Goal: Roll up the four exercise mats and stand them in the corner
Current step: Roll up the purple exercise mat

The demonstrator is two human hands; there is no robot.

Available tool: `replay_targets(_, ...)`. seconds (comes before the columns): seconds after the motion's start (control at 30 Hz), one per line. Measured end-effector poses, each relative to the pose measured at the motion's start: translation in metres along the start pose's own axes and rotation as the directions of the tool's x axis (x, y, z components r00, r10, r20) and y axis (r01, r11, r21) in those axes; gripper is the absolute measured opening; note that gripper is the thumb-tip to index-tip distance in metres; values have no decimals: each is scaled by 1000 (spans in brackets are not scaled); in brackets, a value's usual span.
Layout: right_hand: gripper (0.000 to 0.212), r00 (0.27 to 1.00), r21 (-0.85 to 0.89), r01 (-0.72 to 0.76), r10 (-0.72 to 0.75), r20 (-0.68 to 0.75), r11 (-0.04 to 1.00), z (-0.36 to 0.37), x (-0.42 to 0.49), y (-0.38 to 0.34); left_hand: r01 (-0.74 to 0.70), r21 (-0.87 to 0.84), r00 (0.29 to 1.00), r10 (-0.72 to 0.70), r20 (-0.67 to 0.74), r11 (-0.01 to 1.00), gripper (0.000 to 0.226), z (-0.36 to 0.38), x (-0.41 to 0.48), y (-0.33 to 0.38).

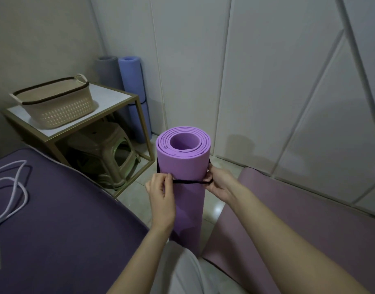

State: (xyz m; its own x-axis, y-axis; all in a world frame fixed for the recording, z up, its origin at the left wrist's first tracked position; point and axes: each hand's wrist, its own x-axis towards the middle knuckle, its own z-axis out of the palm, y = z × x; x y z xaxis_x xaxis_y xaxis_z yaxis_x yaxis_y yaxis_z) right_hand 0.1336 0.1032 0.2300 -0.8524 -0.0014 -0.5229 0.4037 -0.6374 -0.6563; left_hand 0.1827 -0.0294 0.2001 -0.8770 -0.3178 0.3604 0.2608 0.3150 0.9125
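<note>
A rolled purple mat stands upright in front of me, its open end facing up. A black strap runs around the roll. My left hand pinches the strap at the roll's left side, and my right hand grips its other end at the right side. In the far corner a grey rolled mat and a blue rolled mat stand upright against the wall. A dusky pink mat lies flat on the floor at the right.
A gold-framed side table holds a beige basket; a plastic stool sits under it. A dark purple surface with a white cord fills the left. White panelled doors line the right.
</note>
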Motion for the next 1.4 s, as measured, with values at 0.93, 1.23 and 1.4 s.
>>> replay_targets(0.93, 29, 941, -675, 179, -324, -94, 715, -21, 37, 16, 439, 193, 855, -474, 209, 878, 20, -4, 64, -20)
replay_targets(1.23, 33, 958, -681, 73, -242, -156, 728, -26, 31, 21, 454, 420, 742, -595, 311, 786, 20, -7, 57, -41)
replay_targets(1.4, 36, 954, -715, 80, -261, -148, 694, -26, 35, 31, 426, 472, 749, -594, 295, 772, 24, -15, 49, -53)
